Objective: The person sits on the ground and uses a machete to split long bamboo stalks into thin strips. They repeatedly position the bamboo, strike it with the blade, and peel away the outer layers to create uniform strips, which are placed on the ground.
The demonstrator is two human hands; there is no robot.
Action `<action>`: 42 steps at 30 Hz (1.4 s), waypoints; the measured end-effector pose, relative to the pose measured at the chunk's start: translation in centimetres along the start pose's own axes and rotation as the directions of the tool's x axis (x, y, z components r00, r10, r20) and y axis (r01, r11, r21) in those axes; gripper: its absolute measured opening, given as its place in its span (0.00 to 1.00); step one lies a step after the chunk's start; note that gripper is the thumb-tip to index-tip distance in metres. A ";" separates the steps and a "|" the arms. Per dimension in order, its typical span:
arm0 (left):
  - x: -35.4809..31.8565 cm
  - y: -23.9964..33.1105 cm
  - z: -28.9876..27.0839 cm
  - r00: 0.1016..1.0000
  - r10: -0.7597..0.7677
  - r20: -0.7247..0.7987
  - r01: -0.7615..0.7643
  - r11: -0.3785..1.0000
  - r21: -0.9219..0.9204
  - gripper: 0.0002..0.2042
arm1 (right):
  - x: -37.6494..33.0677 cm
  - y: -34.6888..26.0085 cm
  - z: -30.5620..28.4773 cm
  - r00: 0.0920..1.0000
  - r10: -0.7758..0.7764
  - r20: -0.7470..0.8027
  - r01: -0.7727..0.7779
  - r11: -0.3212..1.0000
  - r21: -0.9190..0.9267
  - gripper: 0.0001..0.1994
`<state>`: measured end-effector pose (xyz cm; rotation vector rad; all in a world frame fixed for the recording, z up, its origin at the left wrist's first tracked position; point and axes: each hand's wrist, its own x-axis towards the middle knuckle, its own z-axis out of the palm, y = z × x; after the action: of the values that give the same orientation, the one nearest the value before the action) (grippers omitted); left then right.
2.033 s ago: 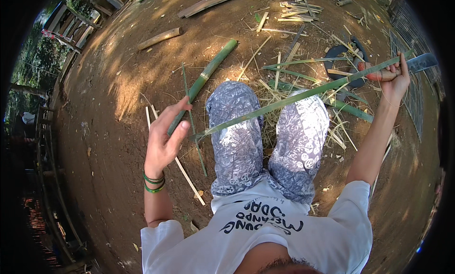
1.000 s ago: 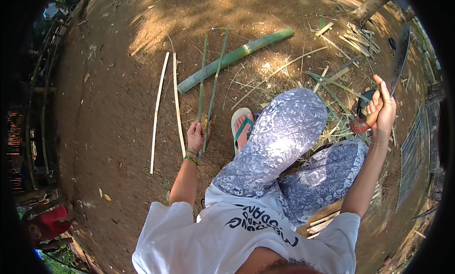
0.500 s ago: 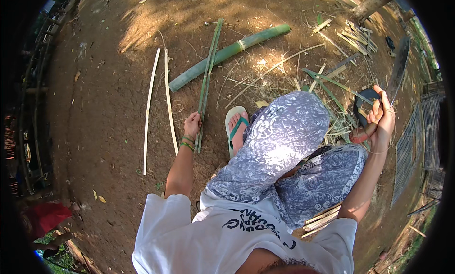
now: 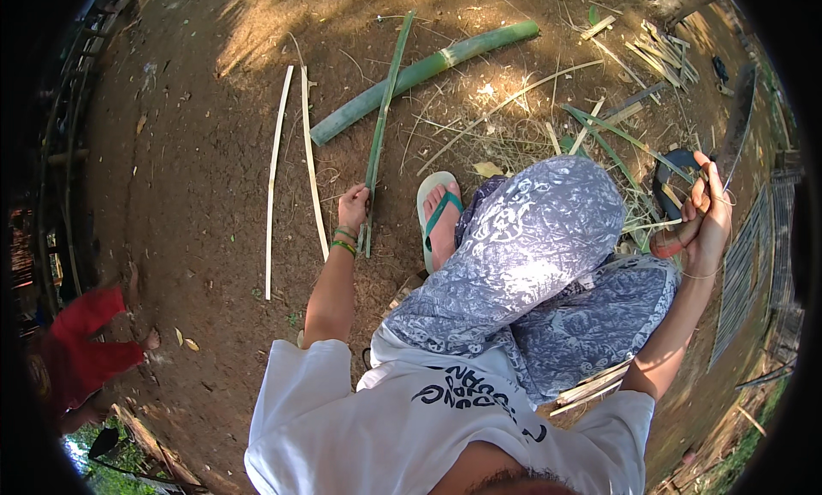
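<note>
My left hand (image 4: 353, 206), with bands at the wrist, is closed around the lower part of long green bamboo strips (image 4: 387, 101). They slant up and away across a thick green bamboo pole (image 4: 419, 70) on the dirt. Out to the right, my right hand (image 4: 709, 211) grips a machete by its brown handle (image 4: 670, 241). The machete's dark blade (image 4: 738, 127) points away from me, near the right rim. Left of the strips lie two pale bamboo slats (image 4: 274, 178), roughly side by side.
Beyond my knees are shavings and green strips (image 4: 616, 148). A bundle of pale split pieces (image 4: 664, 56) lies at the far right, and more slats (image 4: 591, 388) sit beside my right hip. A person in red (image 4: 90, 341) is at the left edge. A woven bamboo panel (image 4: 741, 268) stands rightward.
The green strips, apart before, now lie almost together in my left hand. The whole view has shifted slightly, and more of the person in red shows. My right hand still holds the machete.
</note>
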<state>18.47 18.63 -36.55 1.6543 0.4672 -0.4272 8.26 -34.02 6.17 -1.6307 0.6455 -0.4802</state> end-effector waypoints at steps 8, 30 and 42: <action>-1.0 1.2 1.3 0.997 -0.035 0.074 0.038 0.998 -0.043 0.12 | 0.1 0.3 -0.1 1.000 0.013 -0.001 -0.013 1.000 -0.003 0.22; -1.5 1.5 0.8 0.984 -0.080 0.158 0.094 0.992 -0.086 0.11 | 0.3 0.5 0.1 0.999 0.021 0.032 -0.022 1.000 0.020 0.22; -3.4 8.1 14.3 0.697 0.644 0.315 -0.651 0.384 0.655 0.23 | -0.6 0.2 -1.4 0.998 0.027 -0.064 -0.027 1.000 -0.007 0.21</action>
<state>19.74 3.30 -29.82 2.4531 -0.4966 0.0186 6.85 -34.71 6.28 -1.6173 0.7175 -0.5126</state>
